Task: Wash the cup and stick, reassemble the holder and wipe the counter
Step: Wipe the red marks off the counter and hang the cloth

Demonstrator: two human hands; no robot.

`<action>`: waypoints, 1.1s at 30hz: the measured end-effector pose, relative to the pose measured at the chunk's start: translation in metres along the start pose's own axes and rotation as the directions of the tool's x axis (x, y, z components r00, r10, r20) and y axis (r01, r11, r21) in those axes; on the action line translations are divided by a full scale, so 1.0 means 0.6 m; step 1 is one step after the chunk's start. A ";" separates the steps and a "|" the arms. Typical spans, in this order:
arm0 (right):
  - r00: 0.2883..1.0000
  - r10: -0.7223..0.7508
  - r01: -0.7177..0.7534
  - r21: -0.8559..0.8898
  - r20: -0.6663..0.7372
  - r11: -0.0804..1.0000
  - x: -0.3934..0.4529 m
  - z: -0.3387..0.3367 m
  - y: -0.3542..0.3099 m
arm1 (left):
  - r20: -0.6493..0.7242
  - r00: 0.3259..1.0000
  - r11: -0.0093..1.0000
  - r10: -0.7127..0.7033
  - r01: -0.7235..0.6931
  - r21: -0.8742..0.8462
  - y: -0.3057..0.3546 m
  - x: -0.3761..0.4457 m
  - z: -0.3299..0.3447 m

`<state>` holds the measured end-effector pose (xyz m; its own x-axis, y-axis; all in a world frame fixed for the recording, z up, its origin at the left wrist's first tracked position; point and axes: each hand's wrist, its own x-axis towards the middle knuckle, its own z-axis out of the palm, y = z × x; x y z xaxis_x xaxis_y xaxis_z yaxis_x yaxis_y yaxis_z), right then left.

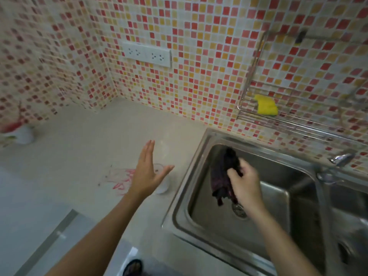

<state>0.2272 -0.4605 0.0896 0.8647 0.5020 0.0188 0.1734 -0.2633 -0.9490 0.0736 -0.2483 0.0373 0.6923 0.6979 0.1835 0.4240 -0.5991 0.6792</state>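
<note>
My right hand [246, 183] is shut on a dark purple cloth [224, 174] and holds it over the steel sink [191, 172], above the drain. My left hand [147, 172] hovers open, fingers spread, over the beige counter [99, 148]. Just behind and under it stands a clear cup on a white base [164, 186], partly hidden by the hand. Red smears [121, 179] mark the counter left of the cup. No stick is visible.
A wire rack [294, 120] on the mosaic wall holds a yellow sponge [266, 105]. The tap [341, 159] stands at the sink's right. A white holder with red marks [22, 132] sits at the far left. Wall sockets [147, 53] are above the counter.
</note>
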 end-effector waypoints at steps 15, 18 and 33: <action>0.974 0.165 -0.226 -0.683 -0.154 0.695 -0.142 0.357 0.185 | 0.372 0.926 0.900 0.068 0.104 -0.423 -0.212 0.007 0.076; 0.987 0.116 -0.158 -0.717 -0.107 0.679 -0.145 0.377 0.200 | 0.395 0.912 0.891 0.108 0.088 -0.446 -0.222 0.016 0.077; 0.880 -0.076 0.424 -0.703 0.469 0.571 -0.156 0.624 0.154 | -0.043 0.999 0.897 0.018 -0.035 -0.442 -0.288 0.194 -0.157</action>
<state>-0.0139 -0.2234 -0.1173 0.5266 0.8481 -0.0589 0.7970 -0.5166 -0.3129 0.0259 -0.0263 0.0084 0.6740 0.7032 0.2263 0.0977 -0.3886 0.9162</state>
